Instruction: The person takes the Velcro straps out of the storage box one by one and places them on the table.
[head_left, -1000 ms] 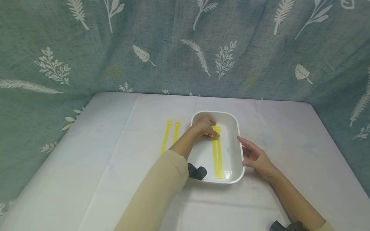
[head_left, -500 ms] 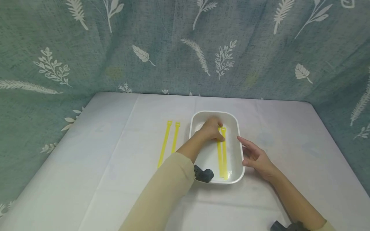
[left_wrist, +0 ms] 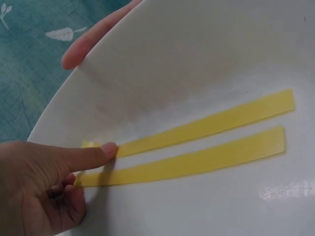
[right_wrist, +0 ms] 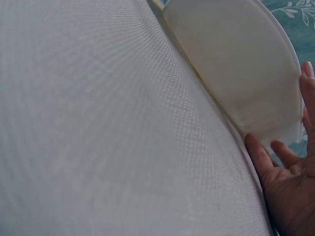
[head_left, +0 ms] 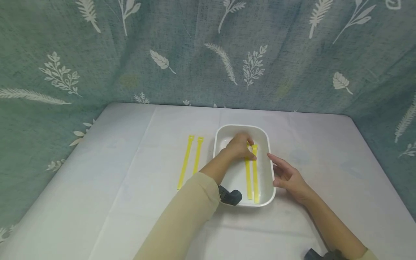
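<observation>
Inside a white rectangular tray (head_left: 232, 177), two yellow hook-and-loop cable ties lie lengthwise, nearly side by side. My left hand (head_left: 239, 147) reaches over the tray and pinches the slotted end of the right-hand tie (head_left: 255, 184). In the left wrist view the thumb lies along this tie (left_wrist: 206, 129), while curled fingers sit at the end of the other tie (left_wrist: 197, 164); the index finger is hidden. Against the tray's right wall rests my right hand (head_left: 289, 178), its fingers spread and fingertips at the rim. The right wrist view shows the same hand (right_wrist: 290, 182) beside the tray's outer wall (right_wrist: 241, 64).
Two more yellow ties, a left one (head_left: 185, 162) and a right one (head_left: 197, 155), lie on the white tablecloth (head_left: 136, 202) left of the tray. A leaf-patterned curtain (head_left: 195, 65) hangs behind the table. Dark wrist devices (head_left: 230, 196) sit on both arms.
The left hand has slid to the right inside the tray, and both ties there have shifted right with a wider gap between them. The right hand stays at the tray wall.
</observation>
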The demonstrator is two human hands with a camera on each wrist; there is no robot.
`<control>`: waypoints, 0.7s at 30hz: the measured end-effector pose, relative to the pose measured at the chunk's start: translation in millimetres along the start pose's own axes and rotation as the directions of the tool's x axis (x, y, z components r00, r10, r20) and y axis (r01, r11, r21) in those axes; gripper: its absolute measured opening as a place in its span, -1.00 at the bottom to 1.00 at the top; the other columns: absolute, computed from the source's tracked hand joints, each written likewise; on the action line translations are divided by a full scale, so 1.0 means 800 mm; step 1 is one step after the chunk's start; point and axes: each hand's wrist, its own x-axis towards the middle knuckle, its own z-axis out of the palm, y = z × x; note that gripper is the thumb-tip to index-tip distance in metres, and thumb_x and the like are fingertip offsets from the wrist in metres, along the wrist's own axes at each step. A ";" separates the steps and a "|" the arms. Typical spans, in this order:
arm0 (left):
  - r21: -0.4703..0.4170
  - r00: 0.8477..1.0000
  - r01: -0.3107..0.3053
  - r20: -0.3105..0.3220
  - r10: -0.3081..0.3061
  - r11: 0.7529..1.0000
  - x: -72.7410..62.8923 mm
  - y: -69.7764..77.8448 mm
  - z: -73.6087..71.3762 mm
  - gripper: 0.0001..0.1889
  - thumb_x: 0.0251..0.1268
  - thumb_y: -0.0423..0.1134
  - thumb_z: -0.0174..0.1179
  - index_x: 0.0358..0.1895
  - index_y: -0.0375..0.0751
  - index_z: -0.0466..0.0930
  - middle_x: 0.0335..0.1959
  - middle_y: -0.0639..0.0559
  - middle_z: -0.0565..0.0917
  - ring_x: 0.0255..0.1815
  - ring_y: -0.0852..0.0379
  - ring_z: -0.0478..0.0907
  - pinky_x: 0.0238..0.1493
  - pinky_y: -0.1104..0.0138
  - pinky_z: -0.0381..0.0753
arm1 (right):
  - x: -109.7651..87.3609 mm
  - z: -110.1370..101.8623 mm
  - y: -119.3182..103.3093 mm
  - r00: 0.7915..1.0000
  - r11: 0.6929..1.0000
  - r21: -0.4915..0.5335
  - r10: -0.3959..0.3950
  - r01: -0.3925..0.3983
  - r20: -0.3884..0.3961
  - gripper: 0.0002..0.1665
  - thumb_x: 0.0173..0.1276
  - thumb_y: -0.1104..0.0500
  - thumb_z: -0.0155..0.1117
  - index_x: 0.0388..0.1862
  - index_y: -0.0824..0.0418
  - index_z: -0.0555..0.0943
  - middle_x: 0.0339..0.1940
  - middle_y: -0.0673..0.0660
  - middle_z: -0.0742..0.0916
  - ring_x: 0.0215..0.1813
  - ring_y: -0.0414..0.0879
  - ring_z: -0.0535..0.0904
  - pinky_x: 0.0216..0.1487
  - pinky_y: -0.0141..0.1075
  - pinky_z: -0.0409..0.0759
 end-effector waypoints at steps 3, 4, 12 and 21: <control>-0.004 1.000 0.020 0.012 -0.020 1.000 -0.001 0.002 -0.001 -0.61 -0.15 -0.16 0.52 -0.18 -0.05 0.62 -0.20 0.13 0.55 -0.19 0.14 0.44 -0.14 0.32 0.45 | 0.000 0.000 0.001 1.000 1.000 0.000 0.002 -0.002 -0.001 -0.09 0.17 0.24 0.40 0.46 0.25 0.19 0.36 -0.13 0.41 0.27 -0.24 0.42 0.16 -0.41 0.49; -0.014 1.000 0.024 0.013 -0.024 1.000 -0.002 0.002 -0.001 -0.64 -0.13 -0.15 0.50 -0.20 -0.05 0.62 -0.24 0.14 0.56 -0.22 0.15 0.45 -0.18 0.33 0.44 | 0.000 0.000 0.001 1.000 1.000 -0.002 0.006 -0.006 -0.004 -0.09 0.16 0.23 0.41 0.45 0.24 0.19 0.36 -0.13 0.41 0.27 -0.24 0.42 0.16 -0.41 0.48; -0.114 0.997 -0.071 -0.029 0.068 0.991 0.003 0.005 0.000 -0.76 0.05 -0.10 0.39 -0.29 -0.14 0.61 -0.42 0.12 0.53 -0.39 0.22 0.42 -0.41 0.47 0.37 | -0.001 -0.001 -0.001 1.000 1.000 -0.025 0.011 -0.011 -0.011 -0.10 0.17 0.29 0.38 0.46 0.24 0.19 0.36 -0.15 0.40 0.27 -0.26 0.42 0.17 -0.43 0.46; -0.321 0.981 -0.193 -0.050 0.187 0.927 0.004 0.006 -0.004 -0.78 0.20 -0.15 0.28 -0.23 -0.23 0.59 -0.35 0.05 0.57 -0.38 0.23 0.48 -0.42 0.52 0.44 | 0.000 0.000 -0.001 0.999 0.998 -0.049 0.034 -0.036 -0.029 -0.11 0.18 0.31 0.37 0.46 0.20 0.20 0.35 -0.21 0.40 0.26 -0.29 0.41 0.17 -0.45 0.46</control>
